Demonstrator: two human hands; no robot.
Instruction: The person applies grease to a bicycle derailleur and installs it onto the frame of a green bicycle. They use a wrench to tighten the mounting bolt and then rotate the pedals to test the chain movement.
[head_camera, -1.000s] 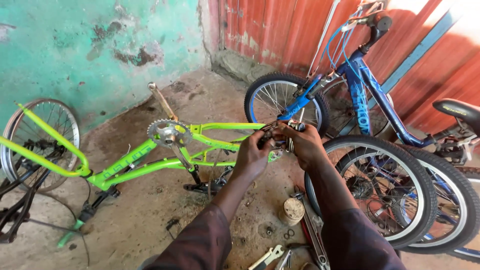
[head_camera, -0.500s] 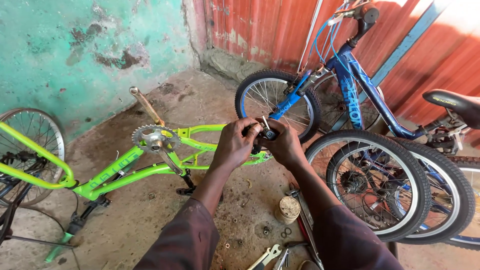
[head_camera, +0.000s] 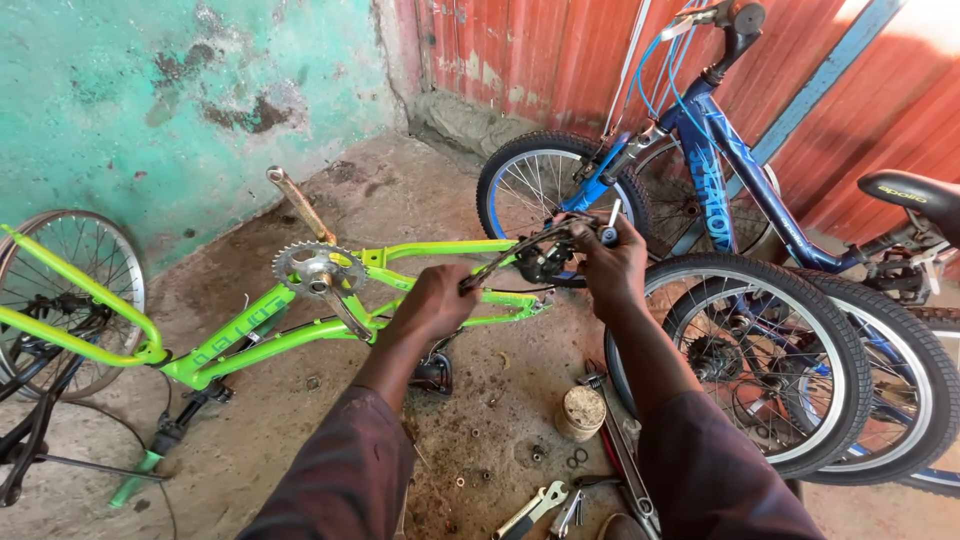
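Observation:
A lime-green bicycle frame (head_camera: 250, 330) lies upside down on the dirt floor, its chainring (head_camera: 318, 268) and crank arm sticking up. Above its rear end I hold a dark metal part (head_camera: 545, 255), a curved arm with a black mechanism, between both hands. My left hand (head_camera: 435, 305) grips the lower left end of that part. My right hand (head_camera: 612, 262) is closed around its upper right end, with a small silver tool tip showing above the fingers.
A blue bicycle (head_camera: 715, 190) leans on the red corrugated wall, with another wheel (head_camera: 800, 370) close at my right. A loose spoked wheel (head_camera: 65, 290) stands at the left. Wrenches (head_camera: 535, 508), washers and a small round tin (head_camera: 581, 412) lie on the floor near me.
My hands have drawn slightly apart, the left one lower on the part. The view has shifted, so the green frame sits further left and lower.

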